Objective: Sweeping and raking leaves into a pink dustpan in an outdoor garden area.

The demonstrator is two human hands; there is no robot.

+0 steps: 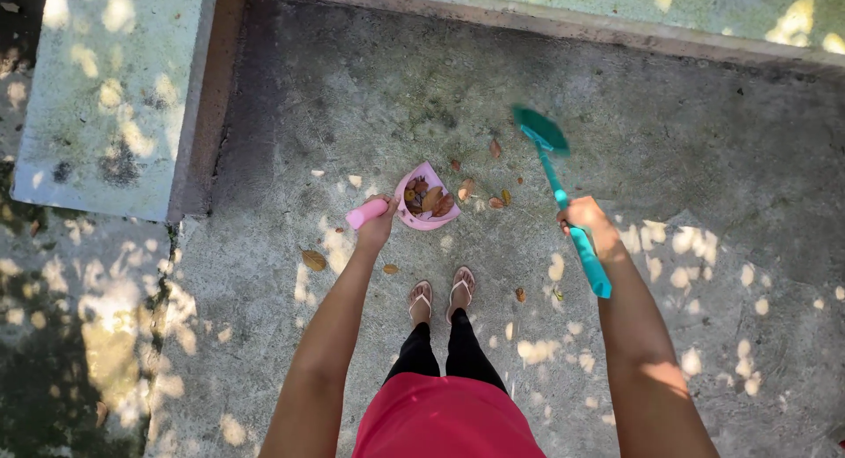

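My left hand (378,225) grips the handle of a pink dustpan (428,197) that rests low over the concrete ground and holds several brown dry leaves. My right hand (585,219) is closed around the shaft of a teal broom (563,194). Its blurred teal head (540,129) hangs above the ground to the right of the dustpan. A few loose leaves (495,201) lie between the pan and the broom head. My feet in sandals (442,293) stand just behind the pan.
A raised pale concrete slab (110,97) stands at the left, and a low concrete curb (563,22) runs along the far edge. Scattered leaves (313,260) lie on the grey ground. Dark wet ground lies at the lower left.
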